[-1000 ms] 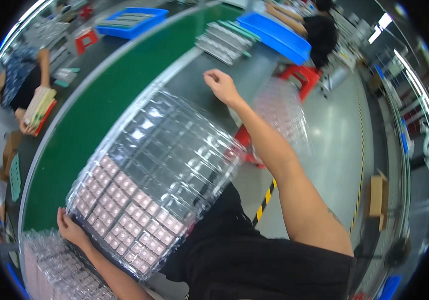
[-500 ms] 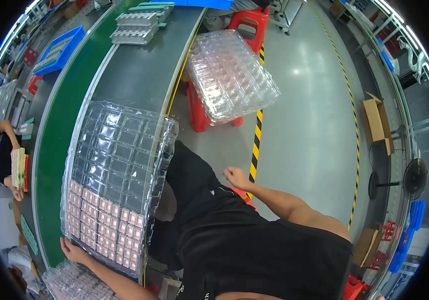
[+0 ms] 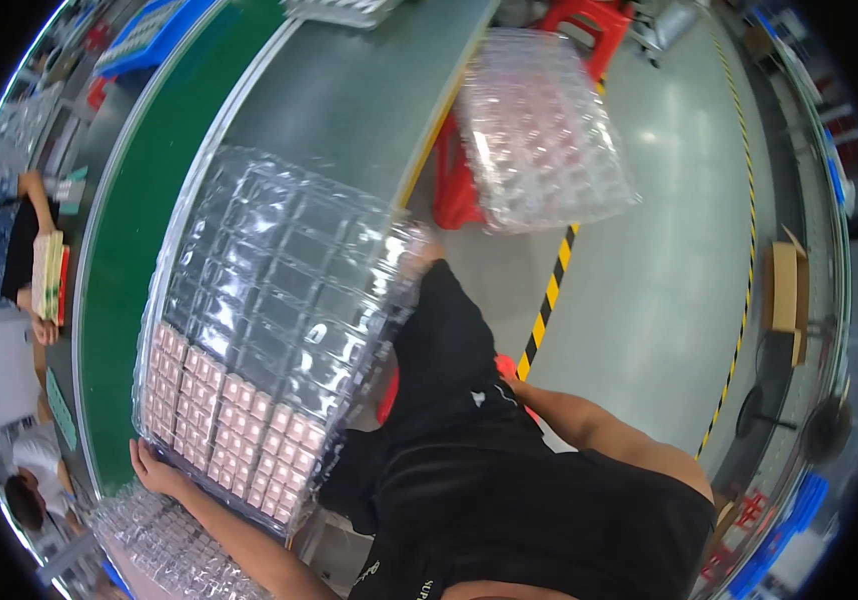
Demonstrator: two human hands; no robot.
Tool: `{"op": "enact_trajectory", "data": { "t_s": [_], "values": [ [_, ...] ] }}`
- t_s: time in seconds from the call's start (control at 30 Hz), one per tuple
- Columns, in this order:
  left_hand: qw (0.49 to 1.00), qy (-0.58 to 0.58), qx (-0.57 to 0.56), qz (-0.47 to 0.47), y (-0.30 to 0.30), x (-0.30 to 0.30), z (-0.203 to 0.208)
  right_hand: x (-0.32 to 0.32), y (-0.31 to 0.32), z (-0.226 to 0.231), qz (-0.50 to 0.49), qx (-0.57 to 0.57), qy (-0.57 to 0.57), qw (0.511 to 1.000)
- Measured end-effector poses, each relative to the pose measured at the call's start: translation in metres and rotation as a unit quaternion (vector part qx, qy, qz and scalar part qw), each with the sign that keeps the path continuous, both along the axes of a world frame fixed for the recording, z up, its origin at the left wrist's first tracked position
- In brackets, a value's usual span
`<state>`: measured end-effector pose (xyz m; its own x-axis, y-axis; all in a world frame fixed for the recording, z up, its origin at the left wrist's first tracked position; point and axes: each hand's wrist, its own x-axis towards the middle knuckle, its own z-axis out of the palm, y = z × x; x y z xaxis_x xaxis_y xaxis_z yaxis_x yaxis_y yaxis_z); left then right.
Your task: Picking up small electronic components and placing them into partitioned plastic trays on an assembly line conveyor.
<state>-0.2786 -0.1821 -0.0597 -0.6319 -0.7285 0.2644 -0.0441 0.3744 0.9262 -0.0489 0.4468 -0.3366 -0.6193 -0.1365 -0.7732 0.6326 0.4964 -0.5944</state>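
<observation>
Clear moulded plastic makes up the large blister tray [image 3: 269, 330] that fills the middle of the head view, a sheet of many small rectangular pockets lying across the grey worktable [image 3: 349, 100] and jutting past its near edge over the person's lap. Its nearer rows hold small pinkish square parts [image 3: 219, 420]; the farther rows are bare, glossy pockets.

The left hand [image 3: 154, 468] lies flat at the tray's near left corner, fingers spread and pressed against the rim, steadying it rather than closing around it. Just below that hand sits a stack of similar clear trays [image 3: 164, 545].

The right forearm [image 3: 609, 435] comes in from the lower right and runs toward the lap, but the right hand itself is hidden behind the person's black shirt [image 3: 509, 510], so I cannot tell how its grip stands or whether it holds anything.

Beyond the table's yellow edge, a second pile of clear pocketed trays [image 3: 544, 130] rests on a red stool [image 3: 459, 185], well apart from both hands. A green conveyor strip [image 3: 134, 250] runs along the table's left side. On its far side another person's hands hold a flat stack of cards [image 3: 49, 275]. Black-and-yellow floor tape [image 3: 549, 295] crosses the grey floor.
</observation>
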Motion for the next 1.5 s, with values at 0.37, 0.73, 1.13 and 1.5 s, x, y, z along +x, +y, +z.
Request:
{"op": "enact_trajectory", "data": {
  "t_s": [0.37,0.73,1.13,1.5],
  "values": [
    [0.997,-0.055,0.022,0.051,0.000,0.026,0.006,-0.081,-0.051,0.015,0.013,0.064,0.018,0.998],
    [0.990,-0.071,-0.096,0.071,0.030,0.008,0.006,-0.162,0.035,-0.017,0.069,0.047,0.300,0.950],
    [0.997,0.063,-0.031,0.008,0.026,0.015,0.002,-0.225,0.057,0.072,-0.043,0.050,0.334,0.940],
    [0.993,0.109,-0.017,0.046,0.018,0.009,-0.005,-0.219,0.036,0.151,-0.025,0.021,0.310,0.950]
  ]
}}
